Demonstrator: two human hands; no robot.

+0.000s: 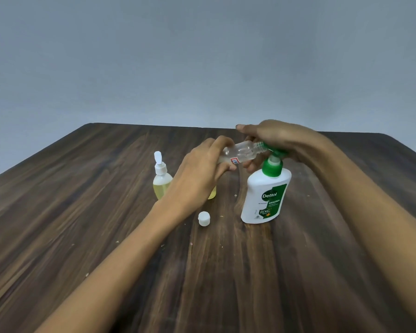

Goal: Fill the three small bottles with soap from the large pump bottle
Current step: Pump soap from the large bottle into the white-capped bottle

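Step in hand: filling the third small bottle, by the look of it. Left hand (202, 164) grips clear small bottle (244, 152) by its base end, tilted nearly flat, open neck held against the green nozzle of the Dettol pump bottle (265, 198). Right hand (276, 140) lies palm-down on the pump head, fingers curved over it and partly over the clear bottle's neck; holding nothing else. Clear bottle looks almost empty, only a thin pool at its low end.

Dettol pump bottle upright on the desk (106, 212). Left of it, well apart: filled small bottle (162, 181), yellow liquid, flip cap on but open. Between the two, another yellow-filled bottle (212, 192), mostly hidden behind the left wrist; cap state not visible. Loose white cap (204, 218) on the desk just left of the pump bottle's base, nearer the camera.

Next: pump repeatedly with neck kept on the nozzle, then stand bottle up, fit loose cap. Risk: soap missing the narrow neck.
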